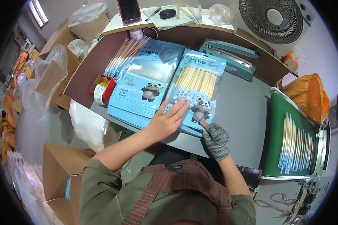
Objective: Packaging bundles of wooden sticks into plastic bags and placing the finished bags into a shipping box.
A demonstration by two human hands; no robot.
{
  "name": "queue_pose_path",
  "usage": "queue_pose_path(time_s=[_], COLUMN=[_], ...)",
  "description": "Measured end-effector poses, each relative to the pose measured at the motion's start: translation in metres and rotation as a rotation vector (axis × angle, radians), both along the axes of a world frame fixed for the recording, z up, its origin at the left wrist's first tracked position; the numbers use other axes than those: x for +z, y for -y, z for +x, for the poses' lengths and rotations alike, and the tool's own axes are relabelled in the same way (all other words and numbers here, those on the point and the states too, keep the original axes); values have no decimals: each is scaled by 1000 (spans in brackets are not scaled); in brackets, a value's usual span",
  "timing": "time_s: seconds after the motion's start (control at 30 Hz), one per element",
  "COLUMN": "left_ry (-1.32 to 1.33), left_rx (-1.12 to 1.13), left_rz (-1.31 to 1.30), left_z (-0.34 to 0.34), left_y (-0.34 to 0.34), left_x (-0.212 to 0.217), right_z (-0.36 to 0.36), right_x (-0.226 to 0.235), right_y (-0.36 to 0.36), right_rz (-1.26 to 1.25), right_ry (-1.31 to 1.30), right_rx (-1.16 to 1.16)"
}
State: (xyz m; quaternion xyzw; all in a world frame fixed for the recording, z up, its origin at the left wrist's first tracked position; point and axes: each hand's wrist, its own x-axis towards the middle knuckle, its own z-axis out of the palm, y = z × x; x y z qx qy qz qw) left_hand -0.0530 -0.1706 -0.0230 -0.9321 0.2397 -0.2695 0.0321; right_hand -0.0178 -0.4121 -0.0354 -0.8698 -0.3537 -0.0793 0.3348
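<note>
A blue pouch point(197, 87) with a clear window, filled with wrapped bamboo chopsticks and printed with a panda, lies on the grey table point(240, 112). My left hand point(166, 119) lies flat, fingers spread, on the pouch's lower left part. My right hand point(216, 141), in a grey knit glove, pinches the pouch's lower edge with its bare fingertips. To the left sits a stack of empty blue pouches point(144, 84) with the same panda print.
A teal heat sealer point(231, 56) stands behind the pouch. Loose wrapped chopsticks point(124, 56) lie at the back left, beside a red tape dispenser point(101, 90). A green conveyor point(294, 140) at right carries more wrapped chopsticks. A fan point(272, 17), a phone point(129, 10) and cardboard boxes point(62, 176) stand around.
</note>
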Motion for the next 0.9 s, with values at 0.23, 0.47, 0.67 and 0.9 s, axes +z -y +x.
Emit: queue_pose_path(time_s=[0.23,0.47,0.67,0.9], left_ry=[22,-488,-649,-33], left_rx=[-91,-335,-291,181], left_rz=[-301,-158,-266,-2291], left_z=[56,-117,-201,-311], left_y=[23,104,138,28], left_x=[149,193,113,83], right_z=[-35,-28,-64,-137], right_x=[1,40,36,54], right_y=[19,-29,-55,-84], right_rz=[1366,985,590,454], right_ry=[-1805,-1359,-1701,-1825], right_rx=[11,231,561,587])
